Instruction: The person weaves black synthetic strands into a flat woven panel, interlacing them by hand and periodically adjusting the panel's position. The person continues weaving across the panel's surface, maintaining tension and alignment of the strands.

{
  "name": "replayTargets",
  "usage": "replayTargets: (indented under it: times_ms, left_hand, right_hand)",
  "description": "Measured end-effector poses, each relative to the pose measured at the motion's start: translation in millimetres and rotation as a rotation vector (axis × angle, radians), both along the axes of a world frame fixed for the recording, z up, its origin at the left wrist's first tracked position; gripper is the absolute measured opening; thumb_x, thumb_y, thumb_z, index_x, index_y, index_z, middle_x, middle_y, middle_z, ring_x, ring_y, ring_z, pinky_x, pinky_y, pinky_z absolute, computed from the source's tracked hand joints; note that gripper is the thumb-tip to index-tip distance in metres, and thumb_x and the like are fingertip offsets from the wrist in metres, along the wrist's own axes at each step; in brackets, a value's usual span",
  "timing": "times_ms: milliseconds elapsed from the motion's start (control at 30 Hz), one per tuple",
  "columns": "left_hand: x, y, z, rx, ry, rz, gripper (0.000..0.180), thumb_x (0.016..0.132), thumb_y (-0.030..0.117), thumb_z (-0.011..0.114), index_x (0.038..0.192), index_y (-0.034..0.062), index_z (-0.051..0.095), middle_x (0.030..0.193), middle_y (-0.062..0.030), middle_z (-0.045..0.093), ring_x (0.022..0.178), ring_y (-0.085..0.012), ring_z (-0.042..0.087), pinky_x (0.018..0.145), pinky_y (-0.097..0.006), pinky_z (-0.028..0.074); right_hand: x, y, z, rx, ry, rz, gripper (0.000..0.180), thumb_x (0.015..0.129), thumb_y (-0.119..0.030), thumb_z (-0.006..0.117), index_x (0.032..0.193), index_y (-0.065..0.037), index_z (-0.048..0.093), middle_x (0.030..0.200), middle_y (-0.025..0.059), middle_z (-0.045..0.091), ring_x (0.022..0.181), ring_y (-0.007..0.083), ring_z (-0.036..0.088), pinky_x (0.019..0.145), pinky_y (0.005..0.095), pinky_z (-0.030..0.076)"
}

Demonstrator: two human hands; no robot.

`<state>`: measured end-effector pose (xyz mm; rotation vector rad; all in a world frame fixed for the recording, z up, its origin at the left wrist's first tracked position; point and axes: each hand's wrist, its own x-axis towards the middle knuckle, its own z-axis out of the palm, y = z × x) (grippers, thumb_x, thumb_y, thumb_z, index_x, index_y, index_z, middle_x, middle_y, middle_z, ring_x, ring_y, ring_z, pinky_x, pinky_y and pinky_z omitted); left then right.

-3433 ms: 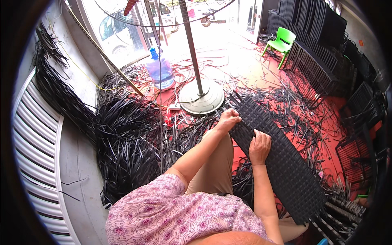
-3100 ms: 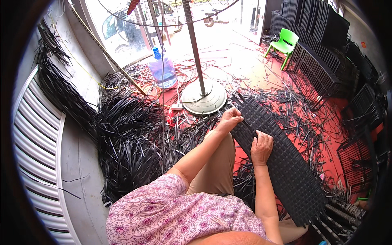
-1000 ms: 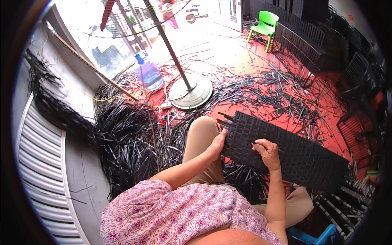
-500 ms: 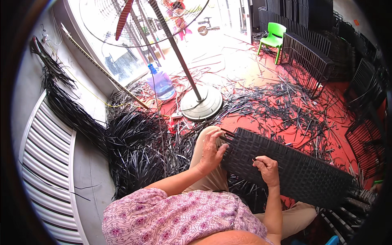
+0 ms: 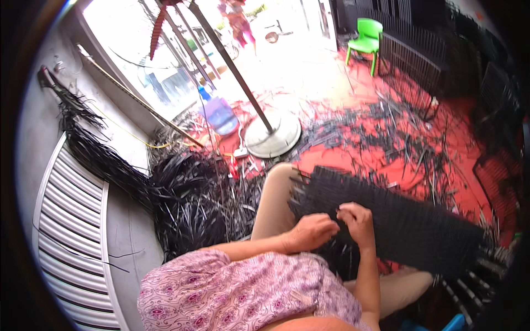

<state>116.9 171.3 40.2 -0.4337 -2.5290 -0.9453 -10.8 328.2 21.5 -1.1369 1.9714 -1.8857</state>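
Observation:
Across my lap lies a long woven black panel (image 5: 386, 220), slanting down to the right, with loose strip ends sticking out at its left end and lower right. My right hand (image 5: 359, 222) is raised over the panel's near edge, its fingers closed in a pinch. A tiny dark bit shows at the fingertips, too small to name. Just left of it, close to its fingertips, is my left hand (image 5: 313, 231). Its fingers are bent and smeared by motion, so what they hold, if anything, does not show.
Black strips (image 5: 187, 193) are heaped left of my knee, and more litter the red floor (image 5: 331, 157). Ahead stand a fan base (image 5: 273, 135) and a water jug (image 5: 222, 117). A green chair (image 5: 364, 44) and black wire racks (image 5: 411, 58) stand far right; a slatted white panel (image 5: 74, 220) is left.
My left hand has left the panel's left end and moved right and toward me, beside my right hand. The right hand has shifted slightly up and left, still pinched.

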Motion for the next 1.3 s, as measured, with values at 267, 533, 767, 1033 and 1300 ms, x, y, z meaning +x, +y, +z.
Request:
replayTargets:
  times_ms: [267,533,767,1033,1300]
  left_hand:
    - [22.8,5.1,-16.0,0.203,-0.168,0.128,0.015,0.084,0.001,0.072,0.098,0.0060,0.069,0.085,-0.0099,0.064,0.077,-0.0298,0.065,0.068,-0.038,0.054]
    - [21.6,-14.4,-19.1,0.365,-0.234,0.297,0.014,0.091,0.001,0.069,0.105,0.0008,0.070,0.090,-0.0079,0.068,0.074,-0.0142,0.065,0.068,-0.027,0.052]
    - [-28.9,-27.3,-26.4,0.348,-0.060,0.467,0.016,0.092,0.005,0.069,0.108,0.0038,0.071,0.094,-0.0077,0.074,0.077,-0.0137,0.072,0.072,-0.026,0.056]
    - [-49.8,-19.8,-20.2,-0.007,-0.075,0.537,0.028,0.086,0.017,0.075,0.109,0.0057,0.066,0.089,-0.0103,0.074,0.087,-0.0315,0.072,0.076,-0.040,0.056]
    - [-63.4,-17.7,-13.4,0.048,-0.239,0.624,0.034,0.082,0.019,0.075,0.109,0.0031,0.064,0.088,-0.0129,0.074,0.086,-0.0338,0.072,0.079,-0.044,0.054]
  right_hand:
    - [-9.7,1.1,-4.8,-0.013,-0.172,0.007,0.016,0.096,-0.012,0.067,0.103,0.001,0.074,0.084,0.0054,0.074,0.062,0.0054,0.058,0.057,0.0221,0.048]
    - [-22.1,-13.9,-4.7,-0.079,-0.319,0.002,0.017,0.097,-0.016,0.069,0.105,-0.003,0.077,0.090,0.0058,0.077,0.067,0.0060,0.061,0.061,0.0203,0.049]
    - [-28.2,-23.0,6.0,-0.094,-0.402,-0.072,0.018,0.095,-0.013,0.073,0.108,-0.001,0.075,0.092,0.0062,0.076,0.075,0.0085,0.069,0.060,0.0199,0.050]
    - [-20.5,-30.9,5.5,0.019,-0.287,-0.166,0.017,0.090,-0.011,0.075,0.104,-0.002,0.077,0.083,0.0008,0.074,0.073,0.0061,0.069,0.062,0.0207,0.052]
    - [-2.3,-36.7,15.6,0.171,-0.094,-0.340,0.017,0.086,-0.009,0.076,0.100,0.000,0.077,0.079,0.0075,0.076,0.068,0.0109,0.070,0.065,0.0264,0.056]
